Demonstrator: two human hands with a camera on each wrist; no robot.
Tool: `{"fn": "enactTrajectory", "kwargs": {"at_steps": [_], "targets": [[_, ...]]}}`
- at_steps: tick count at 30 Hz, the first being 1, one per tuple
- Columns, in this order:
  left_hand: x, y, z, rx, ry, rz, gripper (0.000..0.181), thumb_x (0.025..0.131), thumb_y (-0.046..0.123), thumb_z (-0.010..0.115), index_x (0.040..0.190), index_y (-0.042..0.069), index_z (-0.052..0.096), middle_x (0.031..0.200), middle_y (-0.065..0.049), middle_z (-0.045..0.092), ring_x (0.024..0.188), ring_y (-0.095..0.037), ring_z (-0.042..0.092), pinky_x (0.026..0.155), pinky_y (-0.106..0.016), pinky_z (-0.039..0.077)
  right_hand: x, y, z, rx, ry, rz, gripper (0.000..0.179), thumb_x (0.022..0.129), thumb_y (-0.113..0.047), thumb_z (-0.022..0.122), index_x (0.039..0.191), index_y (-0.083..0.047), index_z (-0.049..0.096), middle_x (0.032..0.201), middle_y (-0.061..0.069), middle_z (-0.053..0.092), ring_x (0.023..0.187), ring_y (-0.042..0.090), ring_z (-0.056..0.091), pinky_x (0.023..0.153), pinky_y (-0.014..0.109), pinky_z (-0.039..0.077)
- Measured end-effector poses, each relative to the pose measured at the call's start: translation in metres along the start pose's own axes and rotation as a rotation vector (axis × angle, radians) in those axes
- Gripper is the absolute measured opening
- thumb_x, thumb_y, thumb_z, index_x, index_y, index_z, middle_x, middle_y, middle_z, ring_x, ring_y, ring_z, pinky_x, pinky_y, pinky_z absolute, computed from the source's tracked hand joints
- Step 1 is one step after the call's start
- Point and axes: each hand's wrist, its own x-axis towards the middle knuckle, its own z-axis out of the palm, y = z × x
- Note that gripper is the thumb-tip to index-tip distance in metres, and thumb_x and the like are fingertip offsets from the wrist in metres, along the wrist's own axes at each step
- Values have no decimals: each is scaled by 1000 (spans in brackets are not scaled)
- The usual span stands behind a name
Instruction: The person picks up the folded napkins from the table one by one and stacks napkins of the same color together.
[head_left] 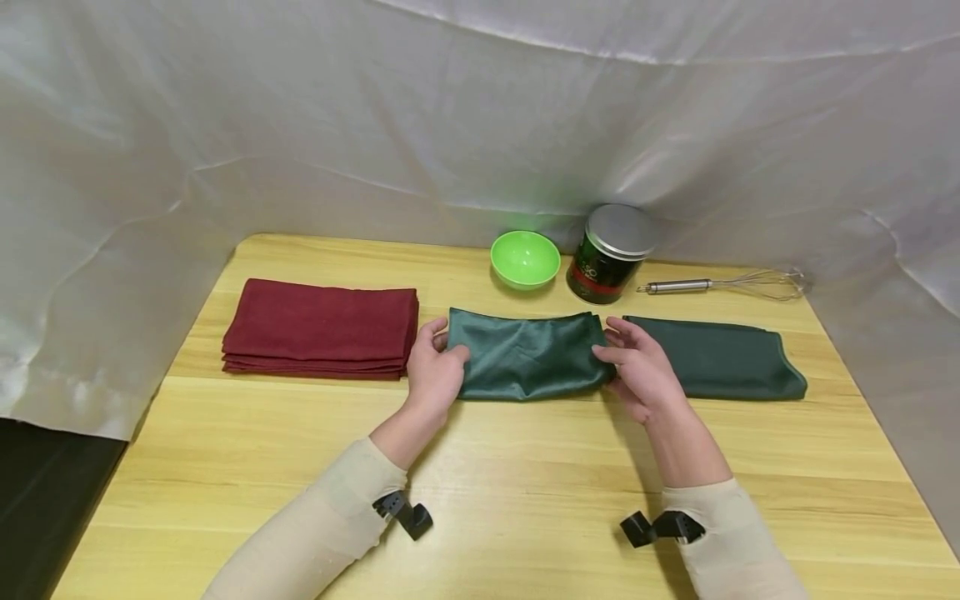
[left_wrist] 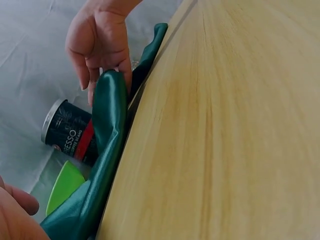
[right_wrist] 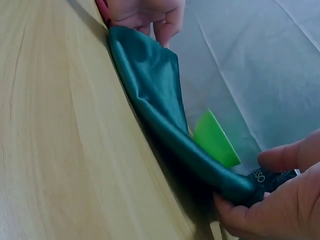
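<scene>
A folded green satin cloth is stretched between my two hands in the middle of the table. My left hand pinches its left end, thumb on top and fingers behind. The right hand grips the opposite end, its thumb over the edge. Seen from the right wrist, the cloth sags along its length and looks lifted off the wood near the right hand. To the right lies a second folded green cloth, partly behind the right hand. A stack of folded dark red cloths lies just beyond the left hand.
Behind the held cloth stand a green bowl and a dark coffee tin with a silver lid. A wire whisk lies at the back right. Pale grey fabric hangs around the wooden table.
</scene>
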Motion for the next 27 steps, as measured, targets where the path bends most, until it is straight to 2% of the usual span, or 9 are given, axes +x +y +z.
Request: {"fn": "enactTrajectory", "kwargs": {"at_steps": [2,5,8,11,15,20,27], "targets": [[1,0,0,-3,-4,-17,58,87,1,58,144,10,47,130,-13,56,113,-28,53,91,-43,44,2,0,0,-6,2,8,71,101,-6,56,159,-6,14,160,17,18,141,28,29,95,35,44],[1,-1,-1,-9,-16,-35,58,88,2,58,144,10,46,128,-12,57,111,-28,54,91,-43,44,8,-1,1,-22,-1,27,75,100,-15,63,158,-5,17,154,17,31,128,23,48,91,28,49],[1,-2,-1,-14,-31,-47,58,89,2,57,145,9,44,127,-12,57,110,-28,54,90,-42,44,16,2,1,-47,-8,36,71,97,-22,68,153,-1,29,136,15,53,105,17,64,82,25,53],[1,-3,0,-13,-40,-45,59,89,2,56,146,7,43,129,-12,57,111,-27,53,92,-42,44,23,8,0,-91,-10,25,58,97,-24,69,143,2,44,119,11,63,92,13,67,78,26,55],[0,-4,2,9,-42,-1,62,89,1,55,149,3,41,131,-12,55,115,-26,53,96,-41,44,27,12,1,-211,-7,-16,51,98,-23,66,140,3,50,118,11,60,96,16,63,81,28,52],[-2,-3,3,67,-45,65,62,90,2,55,151,1,40,129,-12,55,113,-26,54,96,-41,45,26,10,6,-363,6,-89,53,99,-21,65,143,2,48,123,16,54,106,25,54,89,33,46],[-2,0,3,130,-48,82,62,91,1,55,150,2,40,127,-10,56,110,-25,54,93,-40,46,26,9,8,-530,-72,-116,61,100,-24,63,153,-8,37,141,23,43,122,38,47,98,50,42]]}}
